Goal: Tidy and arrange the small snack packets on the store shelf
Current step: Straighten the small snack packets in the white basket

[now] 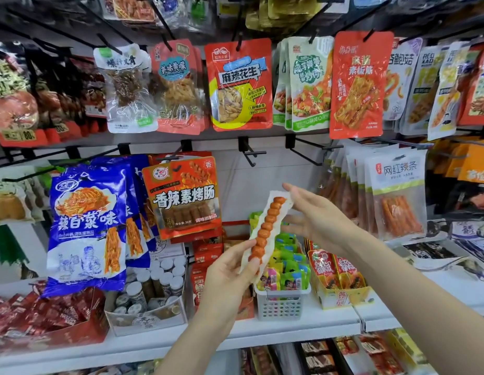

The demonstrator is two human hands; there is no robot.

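A long clear skewer packet (268,226) with a row of orange-brown balls inside is held up tilted in front of the shelf. My left hand (232,269) pinches its lower end between thumb and fingers. My right hand (314,215) touches the upper end with straight fingers, thumb up by the top corner. Right above the packet, two black peg hooks (251,155) stick out bare. Left of them hangs an orange spicy sausage packet (184,196).
Blue packets (86,226) hang at the left, white strip packets (395,196) at the right. On the white shelf (289,328) stand a white basket (281,304) of small green packets, a yellow box (341,280), a box of small jars (151,288) and red packets (40,315).
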